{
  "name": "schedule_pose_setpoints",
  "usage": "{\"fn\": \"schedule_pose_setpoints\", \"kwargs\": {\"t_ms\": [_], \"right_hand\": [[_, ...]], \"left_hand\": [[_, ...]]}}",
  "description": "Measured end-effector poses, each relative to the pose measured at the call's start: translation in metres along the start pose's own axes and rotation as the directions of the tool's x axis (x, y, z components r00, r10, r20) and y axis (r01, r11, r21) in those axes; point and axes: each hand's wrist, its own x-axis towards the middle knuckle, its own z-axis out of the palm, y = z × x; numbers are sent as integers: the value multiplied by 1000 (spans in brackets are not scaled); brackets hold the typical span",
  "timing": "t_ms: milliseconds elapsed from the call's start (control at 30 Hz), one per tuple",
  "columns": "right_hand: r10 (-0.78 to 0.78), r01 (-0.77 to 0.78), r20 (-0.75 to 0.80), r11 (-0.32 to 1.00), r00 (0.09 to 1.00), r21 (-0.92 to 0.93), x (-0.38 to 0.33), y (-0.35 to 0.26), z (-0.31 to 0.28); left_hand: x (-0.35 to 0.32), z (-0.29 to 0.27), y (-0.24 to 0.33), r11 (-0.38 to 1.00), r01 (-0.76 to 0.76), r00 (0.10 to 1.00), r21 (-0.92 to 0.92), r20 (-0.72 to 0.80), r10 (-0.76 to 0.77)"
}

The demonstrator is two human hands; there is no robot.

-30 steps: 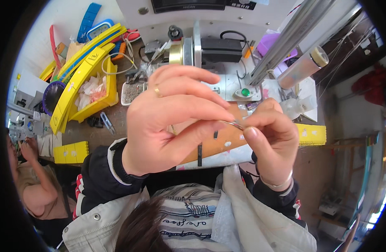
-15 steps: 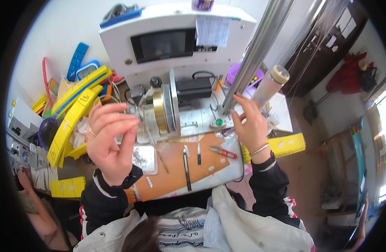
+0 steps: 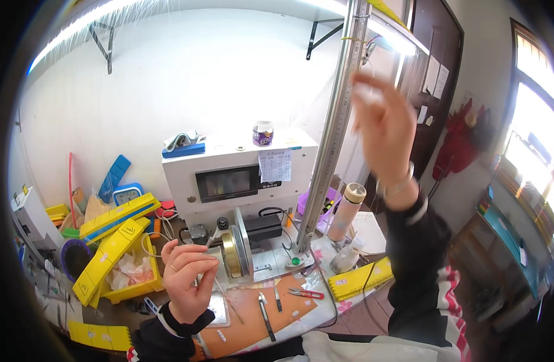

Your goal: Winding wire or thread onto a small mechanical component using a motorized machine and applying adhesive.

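Note:
Beside the brass drum [image 3: 231,253] of the bench machine, my left hand [image 3: 190,280] is closed in a pinch, thumb against fingertips. Whatever it pinches is too small to make out. High on the right, my right hand [image 3: 387,133] is raised next to the tall metal post [image 3: 332,120]; motion blurs its fingers, so its grip does not show. The white machine housing [image 3: 241,212] carries a dark screen [image 3: 227,183]. Below the drum, an orange-brown mat [image 3: 247,329] holds a black-handled tool [image 3: 266,317], a small blade [image 3: 278,298] and red-handled snips [image 3: 306,294].
Yellow strips [image 3: 111,262] and a yellow bin [image 3: 132,292] crowd the left side. On the right stand a capped bottle [image 3: 347,211], a small jar [image 3: 347,256] and yellow strips [image 3: 361,280]. A purple basket [image 3: 310,205] is behind the post. A cable hangs over the bench's right edge.
The view has tilted upward, showing more wall and post. My right hand has risen from the post's foot to high beside it. My left hand stays pinched near the drum.

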Motion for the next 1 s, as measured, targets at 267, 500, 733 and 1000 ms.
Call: {"fn": "schedule_pose_setpoints", "kwargs": {"t_ms": [267, 500, 733, 1000], "right_hand": [[363, -331, -178, 925, 915, 185, 119, 49, 9], [343, -315, -275, 938, 898, 143, 134, 69, 12], [142, -243, -565, 964, 812, -106, 135, 57, 18], [109, -96, -59, 978, 992, 185, -99, -23, 28]], "left_hand": [[1, 6, -4, 998, 4, 1000, -56, -8, -5], [-3, 2, -7, 998, 9, 1000, -67, -7, -10], [-5, 5, 4, 996, -22, 998, -89, 51, 27], [-6, 21, 0, 972, 57, 987, -229, 160, -20]]}}
